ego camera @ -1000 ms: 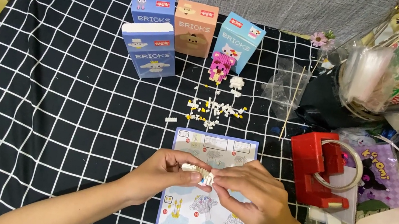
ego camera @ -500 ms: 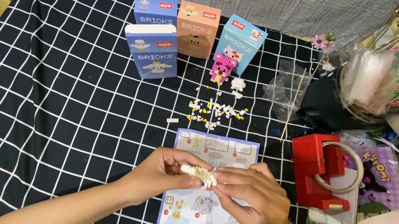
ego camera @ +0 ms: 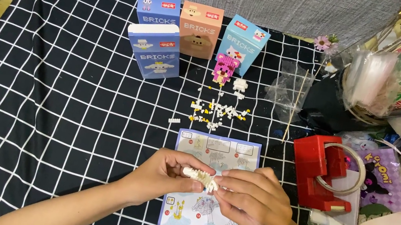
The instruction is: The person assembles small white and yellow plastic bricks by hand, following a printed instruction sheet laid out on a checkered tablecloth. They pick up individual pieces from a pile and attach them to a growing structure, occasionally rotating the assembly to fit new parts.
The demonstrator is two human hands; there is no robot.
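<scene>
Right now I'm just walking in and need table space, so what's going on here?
A person's left hand and right hand pinch a small white brick piece together above an instruction sheet. Loose bricks, a pink figure and four boxes sit farther back on the checked cloth.

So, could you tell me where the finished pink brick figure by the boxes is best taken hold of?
Take the pink brick figure by the sides of its wider upper part, coming from above. It stands upright on the checked cloth, with a light blue box close behind and loose bricks in front, so the top is freest.
</scene>
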